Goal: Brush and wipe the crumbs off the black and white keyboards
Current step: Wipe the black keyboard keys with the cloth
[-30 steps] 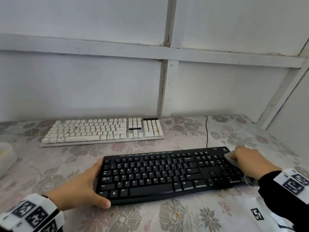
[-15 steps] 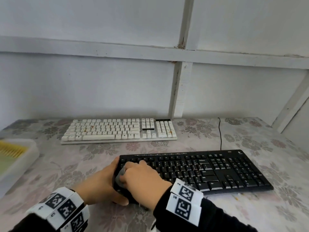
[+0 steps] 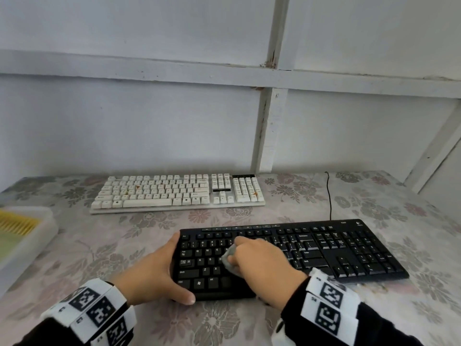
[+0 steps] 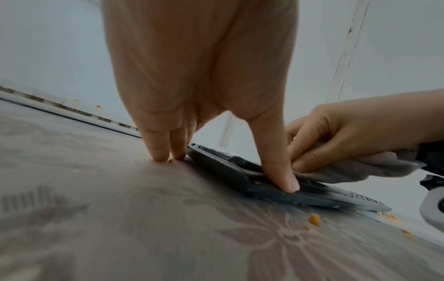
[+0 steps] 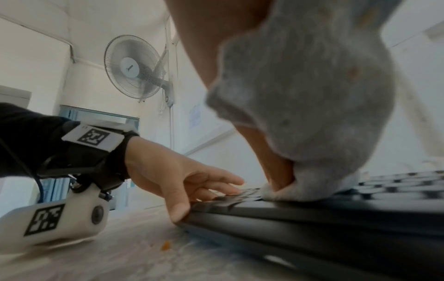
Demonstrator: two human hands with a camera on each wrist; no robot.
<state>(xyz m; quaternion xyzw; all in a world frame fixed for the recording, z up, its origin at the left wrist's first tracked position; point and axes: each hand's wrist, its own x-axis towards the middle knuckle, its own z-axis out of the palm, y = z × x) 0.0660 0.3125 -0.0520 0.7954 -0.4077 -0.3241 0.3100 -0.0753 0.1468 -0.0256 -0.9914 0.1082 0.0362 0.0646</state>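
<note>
The black keyboard (image 3: 324, 248) lies near me on the flowered tablecloth. My left hand (image 3: 169, 268) braces its left end: straight fingers along the side, thumb (image 4: 281, 171) pressed on the front edge. My right hand (image 3: 259, 258) grips a bunched grey cloth (image 3: 228, 258) and presses it onto the left letter keys; the cloth (image 5: 312, 95) fills the right wrist view. The white keyboard (image 3: 174, 193) lies farther back with orange crumbs (image 3: 137, 187) on its keys. More crumbs (image 4: 314, 221) lie on the table along the black keyboard's front edge.
A white tray (image 3: 37, 243) with a yellow-bristled brush (image 3: 17, 223) stands at the left table edge. The black cable (image 3: 329, 196) runs from the black keyboard to the wall. White wall panels close off the back. A wall fan (image 5: 134, 66) hangs high up.
My right hand swept the cloth from the black keyboard's right end to its left end, then back a little toward the middle keys. My left hand stayed on the left end.
</note>
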